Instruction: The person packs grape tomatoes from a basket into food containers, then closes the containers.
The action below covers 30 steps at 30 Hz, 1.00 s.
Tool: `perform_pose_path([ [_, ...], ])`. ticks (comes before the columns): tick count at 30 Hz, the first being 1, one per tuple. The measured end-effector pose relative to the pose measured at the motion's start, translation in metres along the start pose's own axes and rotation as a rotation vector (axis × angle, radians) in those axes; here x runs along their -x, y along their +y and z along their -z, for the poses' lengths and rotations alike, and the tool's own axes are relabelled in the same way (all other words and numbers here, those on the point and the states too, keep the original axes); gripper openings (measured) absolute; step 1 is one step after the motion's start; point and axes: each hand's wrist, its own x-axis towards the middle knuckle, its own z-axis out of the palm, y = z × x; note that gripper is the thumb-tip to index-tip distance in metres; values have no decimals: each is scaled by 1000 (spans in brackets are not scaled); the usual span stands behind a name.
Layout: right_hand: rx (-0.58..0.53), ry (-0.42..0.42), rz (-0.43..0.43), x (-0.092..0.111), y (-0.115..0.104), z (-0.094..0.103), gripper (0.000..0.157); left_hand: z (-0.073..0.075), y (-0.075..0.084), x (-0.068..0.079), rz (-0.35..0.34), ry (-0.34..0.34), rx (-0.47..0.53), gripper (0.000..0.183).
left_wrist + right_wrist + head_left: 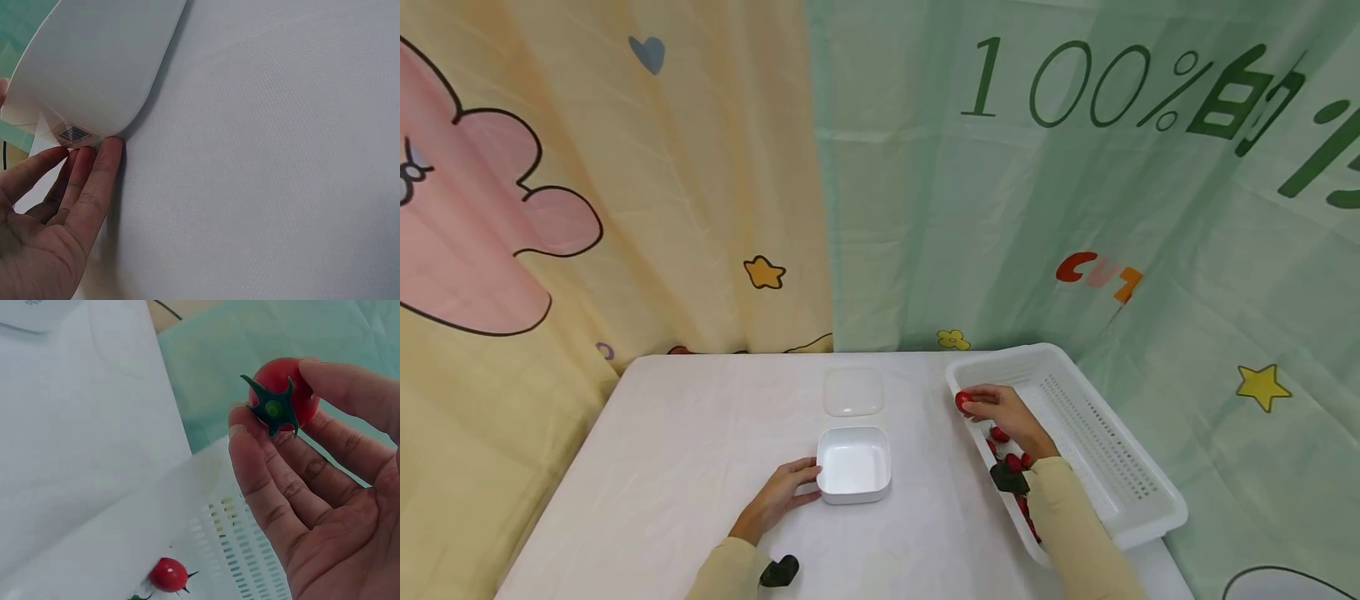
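Observation:
My right hand (1006, 414) is raised over the near left wall of a white basket (1120, 454) and pinches a cherry tomato (284, 394) between thumb and fingers. Its green star-shaped stem end faces the right wrist camera. Below it, another tomato (169, 575) lies in the basket. At the left side of a small white square box (854, 467), my left hand (784, 497) rests its fingertips against the outer wall. The box is open on top with nothing inside. In the left wrist view the fingers are fairly straight, right by a barcode sticker (75, 133) on the box.
Behind the box lies a translucent lid (853, 392). More red tomatoes (1000, 434) line the left side of the basket, partly hidden by my right wrist. Printed curtains (895, 208) hang along the back and sides of the white table (662, 433).

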Motion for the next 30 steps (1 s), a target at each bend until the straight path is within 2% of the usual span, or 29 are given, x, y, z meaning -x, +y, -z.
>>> perform_pose_path([
  [6, -13, -25, -24, -1, -8, -20, 39, 0, 0, 2, -8, -3, -2, 57],
  [11, -26, -89, -4, -4, -11, -36, 38, 1, -1, 0, -4, 2, 1, 56],
  [22, -35, -149, -15, -11, -19, -73, 34, 0, 0, 0, 4, -3, -4, 56],
  [30, -31, -212, 25, -18, -18, -97, 34, 0, -1, 1, 2, -3, -9, 55],
])
